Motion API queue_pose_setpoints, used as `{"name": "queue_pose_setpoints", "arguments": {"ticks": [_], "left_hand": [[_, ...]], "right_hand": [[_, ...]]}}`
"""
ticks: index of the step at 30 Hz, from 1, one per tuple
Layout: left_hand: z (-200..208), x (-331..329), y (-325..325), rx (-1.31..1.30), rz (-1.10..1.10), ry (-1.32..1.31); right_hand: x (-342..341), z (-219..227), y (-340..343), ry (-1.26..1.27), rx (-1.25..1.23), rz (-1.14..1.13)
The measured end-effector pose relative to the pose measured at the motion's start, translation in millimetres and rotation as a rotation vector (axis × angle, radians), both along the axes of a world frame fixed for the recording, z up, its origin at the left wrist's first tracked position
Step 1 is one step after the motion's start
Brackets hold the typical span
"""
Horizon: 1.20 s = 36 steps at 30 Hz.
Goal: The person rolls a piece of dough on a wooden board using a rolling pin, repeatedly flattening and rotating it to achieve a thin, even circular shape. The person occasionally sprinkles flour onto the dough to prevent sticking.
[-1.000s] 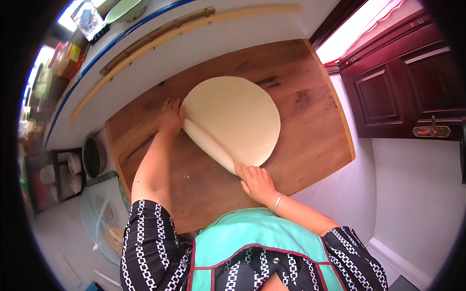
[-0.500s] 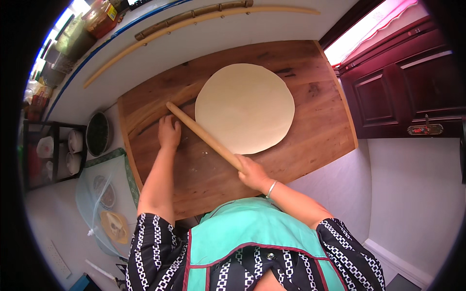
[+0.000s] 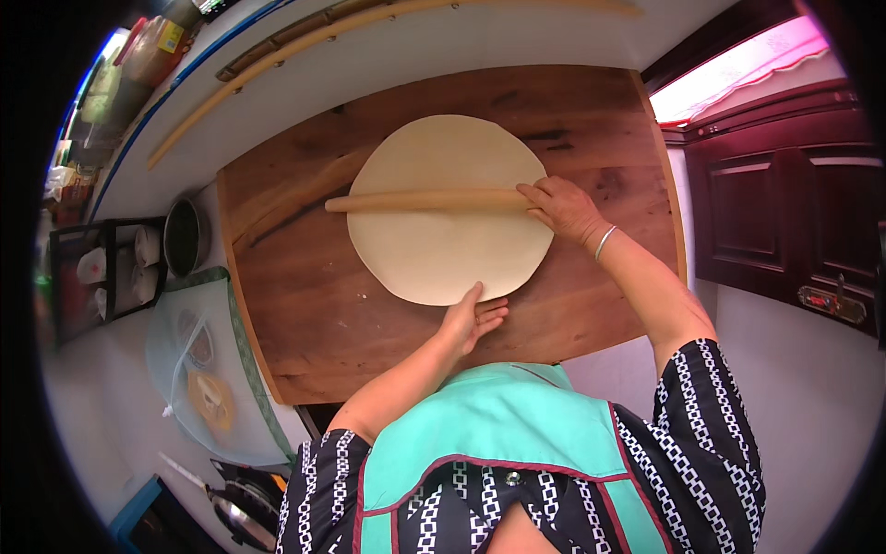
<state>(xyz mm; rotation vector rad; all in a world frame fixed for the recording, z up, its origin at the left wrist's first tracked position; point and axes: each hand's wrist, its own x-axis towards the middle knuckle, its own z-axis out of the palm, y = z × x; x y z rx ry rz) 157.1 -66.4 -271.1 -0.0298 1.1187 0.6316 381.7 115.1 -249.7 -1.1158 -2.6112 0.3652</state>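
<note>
Dough (image 3: 449, 242), rolled into a thin pale round, lies at the middle of the wooden board (image 3: 305, 305). Your left hand (image 3: 473, 319) rests flat, fingers together, on the dough's near edge. Your right hand (image 3: 565, 209) curls over the right end of the wooden rolling pin (image 3: 426, 200), which lies across the dough's middle. Left of the board sits a dark round pot (image 3: 185, 237).

The right hand (image 3: 565, 209) covers the near end of the rolling pin (image 3: 429, 200); the left hand (image 3: 471, 320) hides part of the dough's (image 3: 443, 249) edge.
</note>
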Motion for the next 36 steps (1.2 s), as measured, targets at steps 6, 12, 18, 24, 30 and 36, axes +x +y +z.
{"name": "queue_pose_setpoints", "arguments": {"ticks": [6,12,18,24,30,36], "left_hand": [[53,-9,114,0.574,0.152,0.081],[-15,-40,222,0.913,-0.203,1.226],[-15,-46,194,1.25,-0.876,1.592],[9,-37,86,1.187,-0.983,1.577],[-2,-29,3,1.221,-0.894,1.565],[-10,-41,65,1.303,-0.759,1.698]], "right_hand": [[30,-13,21,0.022,-0.151,0.093],[19,-5,51,0.014,-0.334,-0.094],[-88,-8,29,0.344,-0.06,-0.126],[-99,-3,-57,0.084,-0.221,-0.054],[-88,-15,-146,0.035,-0.058,-0.071],[-116,-17,-67,-0.001,0.067,-0.195]]}}
